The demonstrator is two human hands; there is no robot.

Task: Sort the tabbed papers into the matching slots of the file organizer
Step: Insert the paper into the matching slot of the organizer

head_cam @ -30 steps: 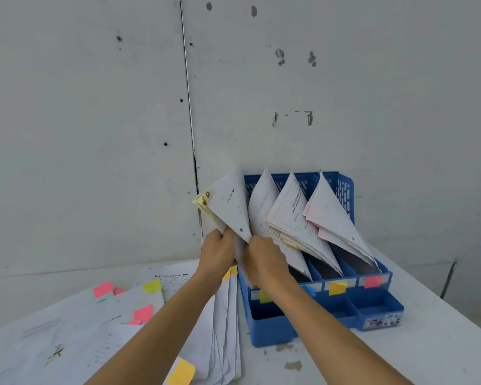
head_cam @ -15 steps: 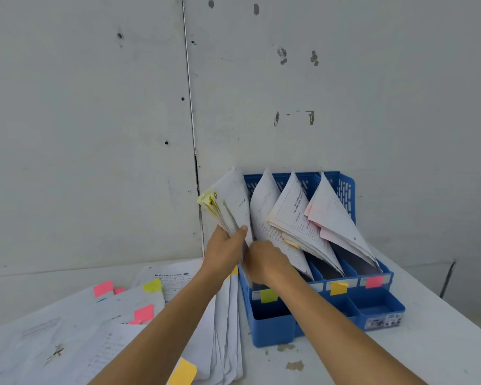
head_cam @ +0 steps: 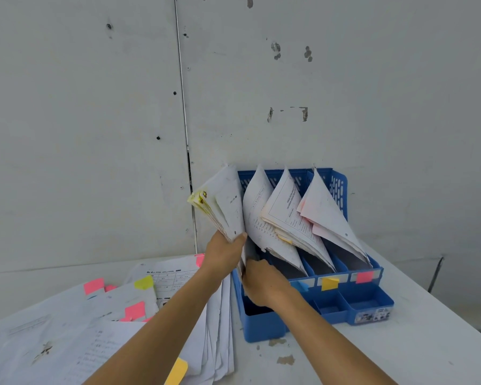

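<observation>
The file organizer (head_cam: 264, 329) is sitting on the table (head_cam: 400, 357), backing against the wall (head_cam: 95, 134). Loose papers (head_cam: 67, 343) are lying to its left. Paper bundles (head_cam: 289, 218) are leaning in its right slots. The left hand (head_cam: 224, 252) is holding another bundle (head_cam: 225, 201) over the leftmost slot, with the right hand (head_cam: 264, 284) just below.

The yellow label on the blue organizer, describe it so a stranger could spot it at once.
Start at the blue file organizer by the wall on the white table. Along its front rail sit coloured labels. The yellow label is the one between a blue label and a pink label.
</observation>
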